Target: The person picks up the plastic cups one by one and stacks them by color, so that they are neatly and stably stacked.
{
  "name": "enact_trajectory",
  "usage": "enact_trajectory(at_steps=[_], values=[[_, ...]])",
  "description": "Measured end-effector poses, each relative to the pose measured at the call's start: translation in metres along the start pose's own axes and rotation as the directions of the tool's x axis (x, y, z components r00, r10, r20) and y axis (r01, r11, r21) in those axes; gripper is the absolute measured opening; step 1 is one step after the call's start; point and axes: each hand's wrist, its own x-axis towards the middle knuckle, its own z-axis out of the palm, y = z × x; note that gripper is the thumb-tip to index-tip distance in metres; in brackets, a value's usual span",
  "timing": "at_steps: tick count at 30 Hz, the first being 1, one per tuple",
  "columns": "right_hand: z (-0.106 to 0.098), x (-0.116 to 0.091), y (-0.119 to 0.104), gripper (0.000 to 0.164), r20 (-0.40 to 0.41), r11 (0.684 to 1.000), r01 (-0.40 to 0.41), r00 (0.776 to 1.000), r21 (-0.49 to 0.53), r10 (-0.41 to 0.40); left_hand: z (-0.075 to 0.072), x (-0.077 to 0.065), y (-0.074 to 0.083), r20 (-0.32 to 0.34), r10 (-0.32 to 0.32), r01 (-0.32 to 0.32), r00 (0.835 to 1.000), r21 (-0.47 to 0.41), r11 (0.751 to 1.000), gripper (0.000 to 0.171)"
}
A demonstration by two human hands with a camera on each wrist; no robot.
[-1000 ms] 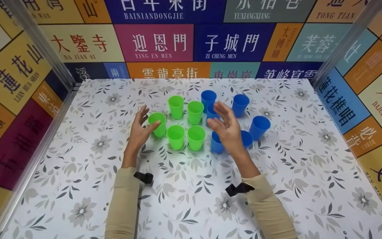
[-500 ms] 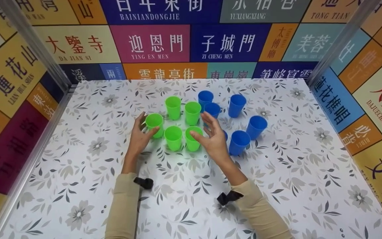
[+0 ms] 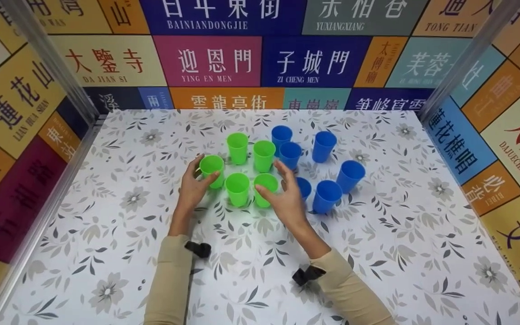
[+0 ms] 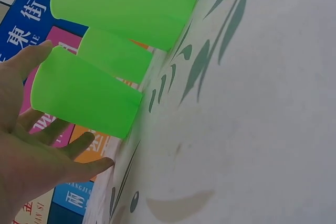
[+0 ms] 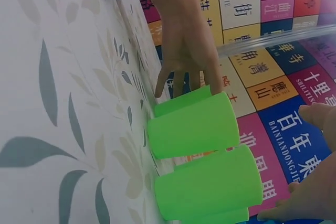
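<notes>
Several green cups stand upright in a cluster mid-table. My left hand (image 3: 192, 187) is at the leftmost green cup (image 3: 211, 166), thumb by its near side and fingers along its far left side. In the left wrist view the fingers (image 4: 86, 170) of this hand are spread and straight beside that cup. My right hand (image 3: 288, 203) is beside the front right green cup (image 3: 268, 182), its thumb overlapping the cup and its fingers reaching past the right side. The front middle green cup (image 3: 237, 192) stands between the hands; two more, a left one (image 3: 237, 151) and a right one (image 3: 264, 158), stand behind.
Several blue cups stand upright right of the green ones, the nearest blue cup (image 3: 327, 198) just right of my right hand, which partly hides another blue cup (image 3: 304, 187). The floral-covered table (image 3: 251, 280) ends at a lettered panel wall (image 3: 215, 58).
My right hand has moved left from over the blue cups to the front right green cup. My left hand has come closer around the leftmost green cup. The cups stand as before.
</notes>
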Motion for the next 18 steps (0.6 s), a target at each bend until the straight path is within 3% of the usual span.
enact_trajectory(at_steps=[8,18], values=[[0.003,-0.005,0.008,0.088,0.032,0.996,-0.068,0.997,-0.062,0.071,0.002,0.0,-0.003,0.008,-0.003,0.003,1.0,-0.004,1.0,0.075],[0.005,-0.002,0.015,0.09,0.041,0.984,-0.084,0.995,-0.154,0.091,0.002,0.001,-0.004,0.015,-0.011,0.012,1.0,-0.036,0.999,0.074]])
